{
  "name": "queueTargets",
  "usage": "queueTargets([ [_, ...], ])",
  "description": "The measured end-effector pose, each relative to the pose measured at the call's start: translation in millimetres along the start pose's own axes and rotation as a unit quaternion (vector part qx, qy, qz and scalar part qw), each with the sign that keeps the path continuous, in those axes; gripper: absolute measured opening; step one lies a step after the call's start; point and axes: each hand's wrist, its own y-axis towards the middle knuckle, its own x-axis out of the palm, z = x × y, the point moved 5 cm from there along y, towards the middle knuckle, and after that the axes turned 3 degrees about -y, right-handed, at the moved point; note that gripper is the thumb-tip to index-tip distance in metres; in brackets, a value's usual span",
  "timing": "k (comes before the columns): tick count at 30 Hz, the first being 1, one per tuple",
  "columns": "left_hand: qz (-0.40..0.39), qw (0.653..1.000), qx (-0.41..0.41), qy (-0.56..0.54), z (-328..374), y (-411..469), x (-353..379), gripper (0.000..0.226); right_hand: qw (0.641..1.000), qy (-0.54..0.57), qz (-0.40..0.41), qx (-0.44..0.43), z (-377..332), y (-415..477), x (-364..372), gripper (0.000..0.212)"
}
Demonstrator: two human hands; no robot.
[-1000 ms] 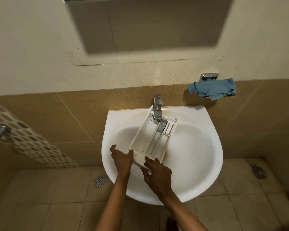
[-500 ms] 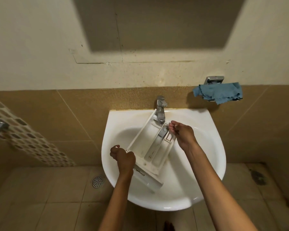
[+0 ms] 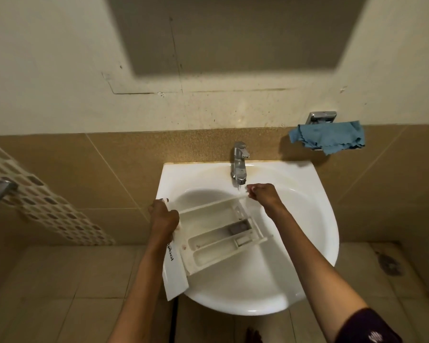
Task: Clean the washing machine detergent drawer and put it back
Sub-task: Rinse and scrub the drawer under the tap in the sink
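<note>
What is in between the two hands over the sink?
The white detergent drawer, seen in the head view: the left hand holds its front panel and the right hand pinches its far corner by the tap.

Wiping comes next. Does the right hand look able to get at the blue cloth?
Probably yes: the cloth hangs up and to the right of the right hand, with nothing between. The hand would first have to let go of the drawer.
</note>
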Motion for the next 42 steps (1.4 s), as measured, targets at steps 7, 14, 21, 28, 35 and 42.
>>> queueTargets([
  [7, -0.069, 0.997, 0.02, -0.025, 21, 5, 22, 0.028, 0.997, 0.058, 0.058, 0.002, 6, -4, -21, 0.032],
  [14, -0.109, 0.992, 0.033, -0.057, 24, 13, 53, 0.024, 0.991, 0.01, 0.131, -0.014, -7, 0, -55, 0.037],
  [21, -0.079, 0.989, 0.078, -0.095, 8, 19, 72, 0.032, 0.955, -0.165, 0.212, -0.128, -22, -3, -53, 0.032],
  [28, -0.029, 0.99, 0.074, -0.119, -7, 35, 83, 0.036, 0.985, -0.051, 0.131, -0.102, -38, 13, -25, 0.026],
  [35, -0.009, 0.993, 0.076, -0.089, -10, 33, 104, 0.036, 0.941, 0.309, -0.072, 0.121, -18, 5, 16, 0.029],
  [42, 0.017, 1.0, 0.009, 0.012, -19, 30, 106, 0.048, 0.89, 0.415, -0.074, 0.173, -18, 0, 28, 0.035],
])
